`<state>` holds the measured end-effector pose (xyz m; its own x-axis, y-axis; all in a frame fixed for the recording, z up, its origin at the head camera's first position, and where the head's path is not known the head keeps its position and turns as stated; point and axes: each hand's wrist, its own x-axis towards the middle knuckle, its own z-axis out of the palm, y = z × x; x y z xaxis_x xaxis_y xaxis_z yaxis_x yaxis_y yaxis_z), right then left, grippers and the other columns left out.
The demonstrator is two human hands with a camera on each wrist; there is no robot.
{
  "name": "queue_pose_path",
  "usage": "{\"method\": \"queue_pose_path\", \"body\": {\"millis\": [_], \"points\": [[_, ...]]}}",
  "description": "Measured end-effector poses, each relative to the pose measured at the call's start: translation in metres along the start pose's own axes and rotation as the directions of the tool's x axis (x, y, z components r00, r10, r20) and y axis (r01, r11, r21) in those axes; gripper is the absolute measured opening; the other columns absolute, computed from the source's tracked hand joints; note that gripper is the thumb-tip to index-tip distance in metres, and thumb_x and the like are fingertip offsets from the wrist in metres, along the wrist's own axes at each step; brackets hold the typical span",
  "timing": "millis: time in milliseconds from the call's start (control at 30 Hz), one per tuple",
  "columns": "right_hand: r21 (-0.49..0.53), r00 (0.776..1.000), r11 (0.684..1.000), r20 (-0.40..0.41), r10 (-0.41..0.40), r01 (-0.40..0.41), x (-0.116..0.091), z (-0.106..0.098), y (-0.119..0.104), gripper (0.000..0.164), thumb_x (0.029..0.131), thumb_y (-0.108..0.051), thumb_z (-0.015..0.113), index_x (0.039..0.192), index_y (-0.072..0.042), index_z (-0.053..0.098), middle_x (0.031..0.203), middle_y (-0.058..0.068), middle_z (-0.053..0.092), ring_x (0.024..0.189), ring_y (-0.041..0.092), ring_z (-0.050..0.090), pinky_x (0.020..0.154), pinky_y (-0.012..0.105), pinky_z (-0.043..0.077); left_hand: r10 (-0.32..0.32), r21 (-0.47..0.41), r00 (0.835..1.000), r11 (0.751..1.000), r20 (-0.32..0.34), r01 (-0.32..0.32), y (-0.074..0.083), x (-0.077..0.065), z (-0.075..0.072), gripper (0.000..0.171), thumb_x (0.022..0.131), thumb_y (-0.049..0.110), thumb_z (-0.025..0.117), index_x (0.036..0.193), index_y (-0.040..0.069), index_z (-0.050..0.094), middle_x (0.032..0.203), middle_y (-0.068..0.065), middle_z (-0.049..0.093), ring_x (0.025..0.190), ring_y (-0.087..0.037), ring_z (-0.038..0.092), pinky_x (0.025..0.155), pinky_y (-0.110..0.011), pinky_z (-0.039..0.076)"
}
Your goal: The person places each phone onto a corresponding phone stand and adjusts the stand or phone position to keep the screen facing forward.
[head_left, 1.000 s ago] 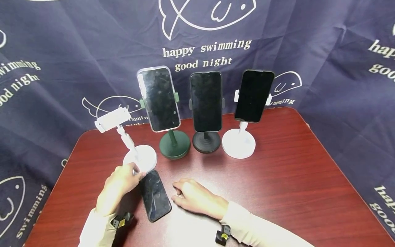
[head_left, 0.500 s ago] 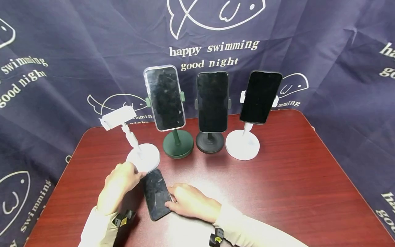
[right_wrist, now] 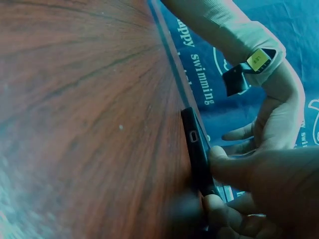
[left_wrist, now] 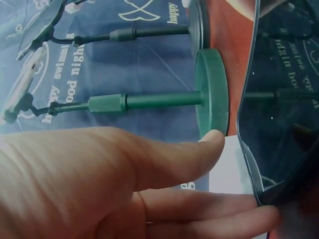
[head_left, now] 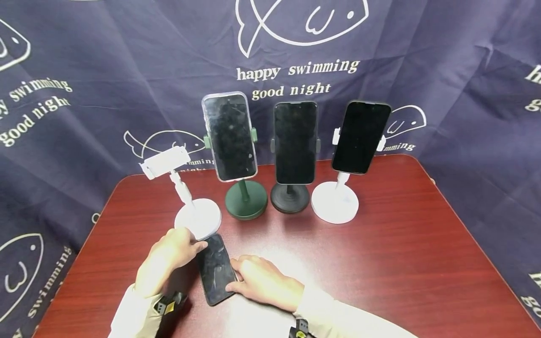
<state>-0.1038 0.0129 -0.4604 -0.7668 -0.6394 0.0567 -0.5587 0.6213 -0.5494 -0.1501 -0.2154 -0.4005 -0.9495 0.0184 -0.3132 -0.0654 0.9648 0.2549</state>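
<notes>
A black smartphone [head_left: 215,277] lies at a slant in front of the white phone stand [head_left: 203,217], whose clamp holds no phone. My right hand [head_left: 265,284] pinches the phone's right edge, thumb on the screen. In the right wrist view, that thumb and the fingers grip the phone [right_wrist: 198,154] near the end with the charging port. My left hand [head_left: 169,253] is at the phone's far left corner. From the left wrist, its straight fingers touch the phone's corner, while the thumb [left_wrist: 199,154] stays apart from it.
Behind, a green stand [head_left: 246,201], a black stand [head_left: 289,198] and another white stand [head_left: 335,203] each hold an upright phone. They stand on a reddish wooden table [head_left: 393,253]. A dark blue printed cloth [head_left: 444,42] hangs around the back and sides.
My right hand has moved left from beside the phone and taken hold of its right edge. The left thumb has come slightly further over the phone's corner. The head view has shifted a little.
</notes>
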Motion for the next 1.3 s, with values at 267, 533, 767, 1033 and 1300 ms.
{"method": "queue_pose_path", "body": {"millis": [267, 533, 767, 1033, 1300], "points": [[0.044, 1.0, 0.999, 0.017, 0.008, -0.008, 0.001, -0.005, -0.001, 0.027, 0.079, -0.034, 0.086, 0.093, -0.022, 0.067, 0.067, -0.016, 0.047, 0.067, -0.001, 0.046, 0.058, 0.019, 0.037, 0.031, -0.006, 0.999, 0.999, -0.03, -0.031, 0.001, -0.001, 0.002, 0.031, 0.089, 0.035, 0.078, 0.069, 0.014, 0.069, 0.064, 0.001, 0.059, 0.065, -0.021, 0.056, 0.057, -0.041, 0.044], [0.069, 0.996, 0.994, 0.048, 0.078, -0.082, 0.002, -0.011, 0.001, 0.028, 0.075, -0.031, 0.09, 0.094, -0.024, 0.07, 0.064, -0.015, 0.053, 0.065, 0.0, 0.055, 0.057, 0.023, 0.044, 0.183, 0.016, 0.983, 0.983, -0.021, -0.183, 0.007, -0.004, 0.004, 0.032, 0.09, 0.03, 0.079, 0.069, 0.013, 0.061, 0.059, 0.005, 0.043, 0.057, -0.016, 0.045, 0.056, -0.033, 0.036], [0.018, 0.99, 0.993, 0.075, 0.119, -0.12, -0.002, -0.018, -0.001, 0.04, 0.068, -0.033, 0.094, 0.097, -0.021, 0.069, 0.083, -0.006, 0.072, 0.075, 0.008, 0.068, 0.061, 0.03, 0.051, 0.251, 0.054, 0.968, 0.967, -0.014, -0.25, 0.011, -0.004, 0.014, 0.024, 0.089, 0.028, 0.081, 0.085, 0.007, 0.069, 0.067, 0.0, 0.057, 0.064, -0.019, 0.058, 0.065, -0.04, 0.05], [0.047, 0.985, 0.99, 0.115, 0.127, -0.133, -0.008, -0.019, 0.0, 0.052, 0.065, -0.035, 0.095, 0.104, -0.02, 0.064, 0.079, -0.008, 0.067, 0.069, 0.007, 0.062, 0.06, 0.027, 0.049, 0.216, 0.151, 0.975, 0.967, -0.052, -0.207, 0.025, -0.006, 0.031, 0.028, 0.085, 0.028, 0.084, 0.083, 0.006, 0.068, 0.077, -0.009, 0.065, 0.073, -0.027, 0.067, 0.066, -0.049, 0.056], [-0.029, 0.988, 0.992, 0.086, 0.126, -0.124, -0.013, -0.017, -0.004, 0.065, 0.06, -0.038, 0.098, 0.109, -0.018, 0.061, 0.087, -0.006, 0.067, 0.079, 0.009, 0.064, 0.066, 0.03, 0.053, 0.16, 0.188, 0.985, 0.971, -0.063, -0.145, 0.031, -0.008, 0.033, 0.028, 0.084, 0.03, 0.085, 0.089, 0.008, 0.069, 0.086, -0.011, 0.068, 0.077, -0.03, 0.069, 0.065, -0.052, 0.056]]}}
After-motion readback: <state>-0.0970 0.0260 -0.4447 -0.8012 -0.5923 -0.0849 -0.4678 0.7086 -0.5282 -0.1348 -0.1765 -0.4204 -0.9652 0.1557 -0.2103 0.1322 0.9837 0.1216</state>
